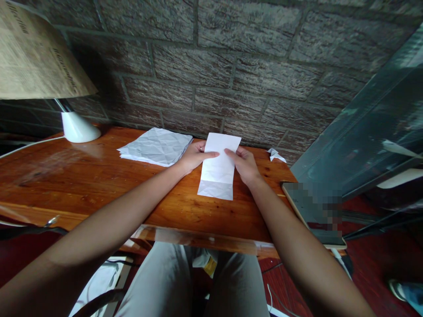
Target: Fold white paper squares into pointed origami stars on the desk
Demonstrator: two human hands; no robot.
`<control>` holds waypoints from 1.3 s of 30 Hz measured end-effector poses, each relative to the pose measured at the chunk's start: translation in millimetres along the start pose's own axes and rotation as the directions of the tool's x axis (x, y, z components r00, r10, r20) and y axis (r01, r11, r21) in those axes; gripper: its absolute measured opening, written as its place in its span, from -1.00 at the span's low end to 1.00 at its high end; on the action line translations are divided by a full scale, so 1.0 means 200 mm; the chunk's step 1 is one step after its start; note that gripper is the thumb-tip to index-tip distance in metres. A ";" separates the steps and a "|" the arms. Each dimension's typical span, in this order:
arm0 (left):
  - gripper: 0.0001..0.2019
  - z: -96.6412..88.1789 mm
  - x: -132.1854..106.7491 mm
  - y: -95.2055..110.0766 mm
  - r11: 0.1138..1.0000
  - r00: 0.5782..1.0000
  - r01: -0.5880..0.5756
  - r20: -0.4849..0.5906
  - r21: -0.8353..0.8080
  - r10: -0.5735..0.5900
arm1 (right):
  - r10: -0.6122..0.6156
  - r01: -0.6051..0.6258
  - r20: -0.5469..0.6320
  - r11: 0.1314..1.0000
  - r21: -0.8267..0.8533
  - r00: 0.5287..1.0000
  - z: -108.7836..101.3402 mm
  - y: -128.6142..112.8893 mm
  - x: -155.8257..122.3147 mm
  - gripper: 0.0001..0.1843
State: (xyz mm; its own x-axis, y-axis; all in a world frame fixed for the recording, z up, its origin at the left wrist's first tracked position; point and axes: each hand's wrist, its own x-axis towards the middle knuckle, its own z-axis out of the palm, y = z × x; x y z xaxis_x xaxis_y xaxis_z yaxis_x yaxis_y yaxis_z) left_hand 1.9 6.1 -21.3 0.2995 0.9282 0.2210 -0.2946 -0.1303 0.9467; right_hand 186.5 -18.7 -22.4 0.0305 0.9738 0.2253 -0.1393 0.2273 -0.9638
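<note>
A folded sheet of white paper is held up over the wooden desk, its lower part showing a crease and a greyer strip. My left hand grips its left edge, thumb lying across the front and a ring on one finger. On the opposite edge, my right hand pinches the sheet with its thumb on the front. The other fingers of both hands are partly hidden behind the paper. Just left of my left hand lies a stack of creased white paper.
A lamp with a printed shade stands at the left. A small folded paper piece sits at the desk's back right corner. A tablet-like device rests at the right edge. A brick wall rises behind.
</note>
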 end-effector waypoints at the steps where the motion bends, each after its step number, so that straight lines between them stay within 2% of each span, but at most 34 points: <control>1: -0.48 0.00 0.00 0.00 1.000 1.000 0.000 0.005 0.007 0.000 | 0.000 0.000 -0.002 1.000 0.008 1.000 0.00 0.00 0.00 -0.46; 7: -0.54 0.00 0.00 -0.02 0.997 1.000 -0.022 -0.005 0.077 0.023 | 0.020 -0.020 -0.008 1.000 0.002 1.000 0.01 0.01 0.01 -0.41; 12: -0.59 0.00 -0.01 -0.02 0.991 0.998 -0.036 0.055 0.127 0.029 | 0.051 -0.050 -0.027 0.998 0.037 0.998 0.01 0.00 0.01 -0.42; 17: -0.58 0.01 0.00 -0.03 0.995 1.000 -0.028 0.012 0.092 0.027 | 0.028 -0.028 0.009 1.000 0.011 1.000 0.01 -0.02 -0.01 -0.49; 22: -0.48 0.00 0.01 -0.03 1.000 0.999 -0.004 -0.047 -0.011 0.004 | -0.003 0.003 0.068 1.000 -0.002 0.998 0.02 -0.03 -0.03 -0.48; 29: -0.40 0.01 0.02 -0.05 0.996 1.000 0.018 -0.022 -0.089 -0.020 | 0.012 -0.011 0.039 1.000 -0.028 0.999 0.01 -0.03 -0.02 -0.54; 32: -0.40 0.01 0.04 -0.06 0.993 0.999 0.046 -0.020 -0.106 -0.048 | 0.002 0.000 0.040 0.997 -0.072 0.999 0.01 -0.03 -0.02 -0.59; 36: -0.45 0.00 0.05 -0.07 0.989 0.995 0.060 -0.066 -0.132 -0.069 | -0.066 0.073 0.042 0.980 -0.183 0.997 0.01 -0.03 -0.03 -0.67; 39: -0.45 -0.01 0.05 -0.06 0.988 0.994 0.048 -0.091 -0.147 -0.062 | -0.080 0.091 0.084 0.987 -0.132 0.993 0.02 -0.03 -0.04 -0.66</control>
State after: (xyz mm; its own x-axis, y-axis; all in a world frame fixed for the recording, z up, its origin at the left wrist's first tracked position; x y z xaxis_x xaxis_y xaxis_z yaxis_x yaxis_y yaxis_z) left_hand 7.5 17.9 -30.7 0.2331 0.9624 0.1393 -0.4102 -0.0326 0.9114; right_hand 182.5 -27.2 -17.0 -0.0419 0.9488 0.3130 -0.0037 0.3131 -0.9497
